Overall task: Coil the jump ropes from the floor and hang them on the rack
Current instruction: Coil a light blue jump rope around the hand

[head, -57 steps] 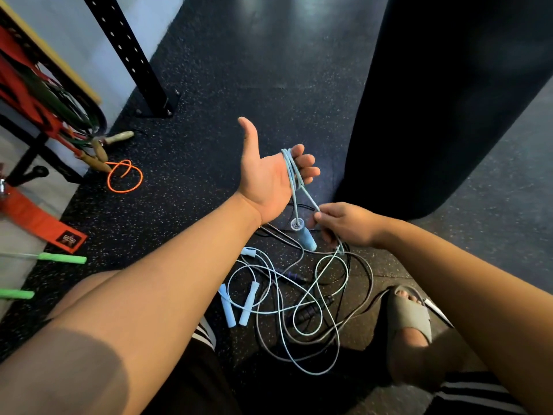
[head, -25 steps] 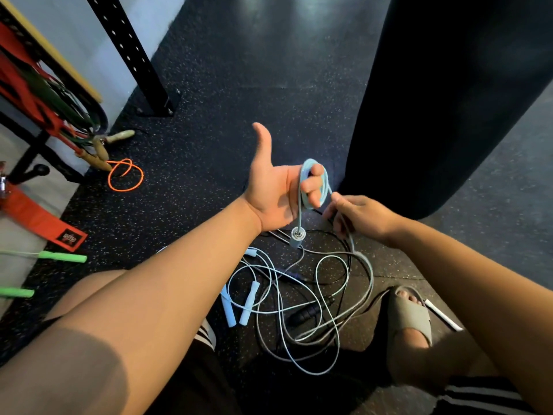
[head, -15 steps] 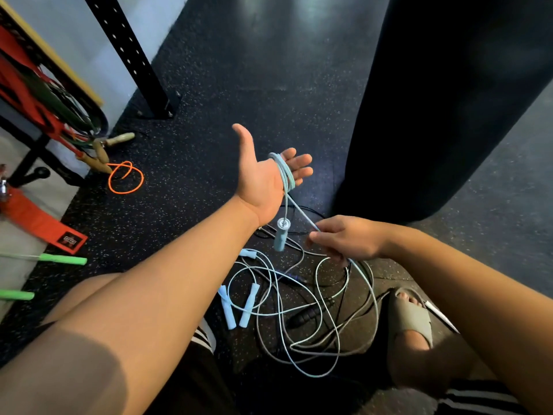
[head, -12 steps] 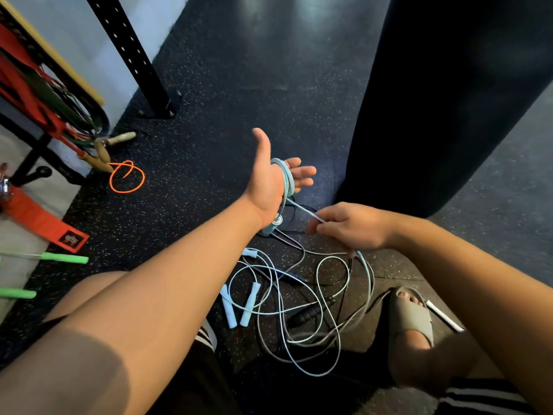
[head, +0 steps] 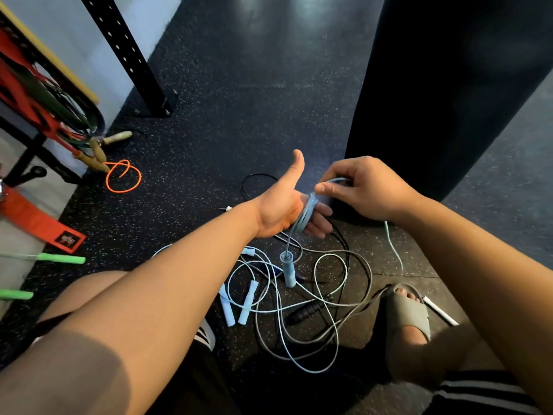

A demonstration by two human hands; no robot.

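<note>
My left hand (head: 281, 208) is held out thumb up, fingers fairly straight, with several turns of a light blue jump rope (head: 305, 215) wound around them. One blue handle (head: 288, 269) dangles below that coil. Just above those fingers, my right hand (head: 366, 188) pinches the same rope, and its free length trails down to the floor at the right. Under my hands lies a tangled pile of light blue, grey and black ropes (head: 326, 298), with two pale blue handles (head: 236, 305) and a black handle (head: 305, 313).
A rack (head: 33, 94) with red and green bands stands at the left, beside a black perforated post (head: 128, 55). An orange rope (head: 123, 176) with wooden handles and green handles (head: 61, 259) lie near it. A black punching bag (head: 449, 85) hangs at the right. My sandalled foot (head: 407, 314) touches the pile.
My right hand rose from below my left palm to above the fingers, carrying the rope over them. The left hand turned thumb up and the blue handle now hangs lower.
</note>
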